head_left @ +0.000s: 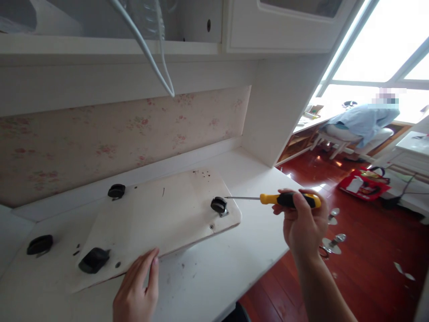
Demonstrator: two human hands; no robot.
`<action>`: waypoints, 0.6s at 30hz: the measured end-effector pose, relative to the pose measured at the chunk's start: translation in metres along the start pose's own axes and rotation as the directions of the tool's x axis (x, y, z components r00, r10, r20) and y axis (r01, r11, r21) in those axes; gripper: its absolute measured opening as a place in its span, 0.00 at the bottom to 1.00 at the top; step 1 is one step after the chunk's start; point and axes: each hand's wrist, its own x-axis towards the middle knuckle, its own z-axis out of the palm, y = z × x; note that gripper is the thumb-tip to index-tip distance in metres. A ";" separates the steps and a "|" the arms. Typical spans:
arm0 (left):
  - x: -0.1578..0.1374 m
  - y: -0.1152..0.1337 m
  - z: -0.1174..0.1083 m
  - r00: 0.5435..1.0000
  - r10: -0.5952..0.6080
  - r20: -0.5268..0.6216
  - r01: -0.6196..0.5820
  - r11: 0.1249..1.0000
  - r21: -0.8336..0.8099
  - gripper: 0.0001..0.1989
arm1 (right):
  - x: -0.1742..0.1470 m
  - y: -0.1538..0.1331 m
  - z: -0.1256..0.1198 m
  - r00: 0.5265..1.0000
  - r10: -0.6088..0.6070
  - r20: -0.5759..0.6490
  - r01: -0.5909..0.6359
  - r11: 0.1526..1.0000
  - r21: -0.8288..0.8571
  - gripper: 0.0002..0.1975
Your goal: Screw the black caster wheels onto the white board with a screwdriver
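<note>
A white board [167, 210] lies on the white desk, with black caster wheels on it. In my right hand [303, 219] is a yellow and black screwdriver [291, 200], its thin shaft pointing left. The tip is beside the caster wheel [219, 205] at the board's right end; I cannot tell whether it touches a screw. My left hand [139, 284] rests at the board's front edge, fingers stretched out. To its left is another caster wheel [94, 260], and a third caster [116, 191] sits at the back. One more caster [40, 244] is farther left, apparently on the desk.
Above the desk [208, 268] runs a shelf [110, 47] with a white cable [144, 47] hanging down. A side panel [284, 103] bounds the desk on the right. Beyond, a person [360, 118] sits near the window; a red bag [363, 185] stands on the floor.
</note>
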 end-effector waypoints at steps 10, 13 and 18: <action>0.000 0.005 0.004 1.000 0.020 -0.017 -0.019 1.000 0.020 0.11 | 0.035 -0.011 0.017 0.975 -0.010 0.222 0.069 0.963 -0.261 0.12; -0.002 0.007 0.004 1.000 0.015 -0.018 -0.015 0.999 0.033 0.11 | 0.037 -0.007 0.023 0.957 0.050 0.287 0.040 0.953 -0.301 0.13; -0.003 0.010 0.004 1.000 0.017 -0.009 -0.017 0.998 0.065 0.11 | 0.040 0.001 0.029 0.938 0.086 0.337 0.046 0.930 -0.366 0.16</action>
